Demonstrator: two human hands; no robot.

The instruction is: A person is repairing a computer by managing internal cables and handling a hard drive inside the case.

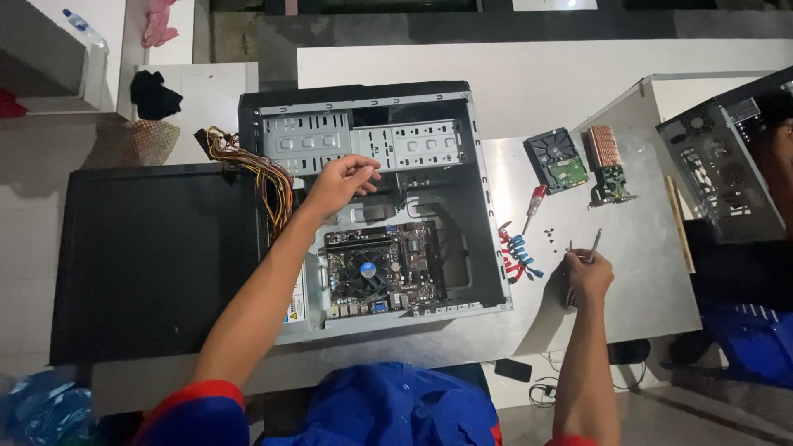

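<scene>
I see the left hand point(337, 183) inside the open case point(483, 248), above the board point(384, 268), with its fingers pinched on something dark I can't make out. Right of the case, the right hand point(589, 277) is closed around a thin tool point(594, 244). Red and blue cables point(517, 254) lie between the case and that hand.

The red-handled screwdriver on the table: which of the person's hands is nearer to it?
Right. The right hand rests on the table just below and right of the red-handled screwdriver; the left hand is far off, inside the open computer case.
</scene>
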